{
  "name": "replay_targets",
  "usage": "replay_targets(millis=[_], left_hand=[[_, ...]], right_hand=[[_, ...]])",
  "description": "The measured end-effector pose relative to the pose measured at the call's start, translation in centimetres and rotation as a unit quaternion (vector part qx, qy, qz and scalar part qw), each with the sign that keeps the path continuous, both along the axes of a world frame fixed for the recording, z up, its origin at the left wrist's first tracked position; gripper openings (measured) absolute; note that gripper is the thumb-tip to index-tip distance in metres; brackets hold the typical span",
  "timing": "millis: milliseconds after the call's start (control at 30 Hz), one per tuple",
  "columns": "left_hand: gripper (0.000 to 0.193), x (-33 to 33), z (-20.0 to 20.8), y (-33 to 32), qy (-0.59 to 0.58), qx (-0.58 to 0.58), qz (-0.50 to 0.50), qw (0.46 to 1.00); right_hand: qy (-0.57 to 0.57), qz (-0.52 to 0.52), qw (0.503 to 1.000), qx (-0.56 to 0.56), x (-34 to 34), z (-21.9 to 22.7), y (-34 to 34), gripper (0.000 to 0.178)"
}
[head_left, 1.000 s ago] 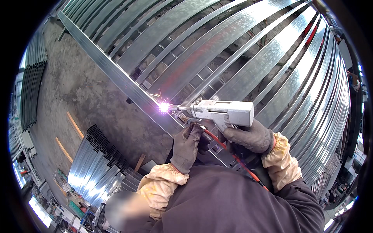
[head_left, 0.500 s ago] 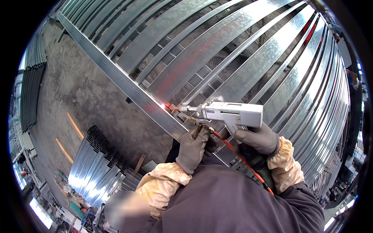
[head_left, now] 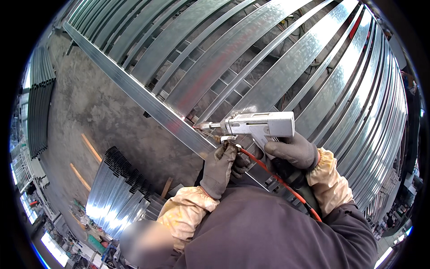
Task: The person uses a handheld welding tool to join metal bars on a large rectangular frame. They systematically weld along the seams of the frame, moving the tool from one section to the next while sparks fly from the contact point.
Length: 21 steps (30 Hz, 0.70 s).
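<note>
A silver handheld welding gun (head_left: 264, 123) lies across the view, its nozzle tip at the joint between a galvanized edge rail (head_left: 134, 96) and a crosswise metal slat (head_left: 197, 80). My right hand (head_left: 295, 152), in a grey work glove, is wrapped round the gun's grip. An orange hose (head_left: 280, 179) runs from under the gun's front down beside my right forearm. My left hand (head_left: 219, 168), also gloved, is closed round the front end of that hose, just below the nozzle. The left fingertips are partly hidden. No glow shows at the tip.
Many long slats form the frame ahead and to the right. On the floor at lower left lie a stack of metal channels (head_left: 118, 193) and wooden strips (head_left: 92, 148). More dark profiles (head_left: 41, 107) stand at the far left.
The bright glow at the nozzle tip has gone out, and the red light on the metal has faded. The gun's tip has shifted slightly right along the rail. Both hands keep their grips.
</note>
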<state>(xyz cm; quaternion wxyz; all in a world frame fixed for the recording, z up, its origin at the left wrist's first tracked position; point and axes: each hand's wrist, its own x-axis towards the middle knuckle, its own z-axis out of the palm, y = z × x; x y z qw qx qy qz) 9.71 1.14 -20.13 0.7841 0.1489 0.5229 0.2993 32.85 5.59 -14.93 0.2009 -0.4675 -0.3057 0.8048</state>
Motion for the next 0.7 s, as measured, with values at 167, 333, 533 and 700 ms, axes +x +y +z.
replay_targets(millis=[167, 333, 533, 700], left_hand=[[0.032, 0.16, 0.12, 0.05, 0.01, -0.007, -0.003, 1.0], [0.031, 0.24, 0.44, 0.07, 0.027, -0.017, -0.011, 0.999], [0.03, 0.18, 0.42, 0.18, 0.021, -0.024, -0.012, 0.999], [0.03, 0.23, 0.43, 0.1, 0.022, -0.029, -0.008, 0.999]], right_hand=[[-0.007, -0.004, 1.0, -0.017, 0.02, 0.32, 0.19, 0.043], [-0.023, 0.0, 1.0, -0.015, 0.09, 0.23, 0.08, 0.044], [-0.02, 0.014, 0.999, -0.03, 0.19, 0.21, 0.3, 0.05], [-0.025, 0.01, 0.999, -0.037, 0.23, 0.2, 0.13, 0.051]])
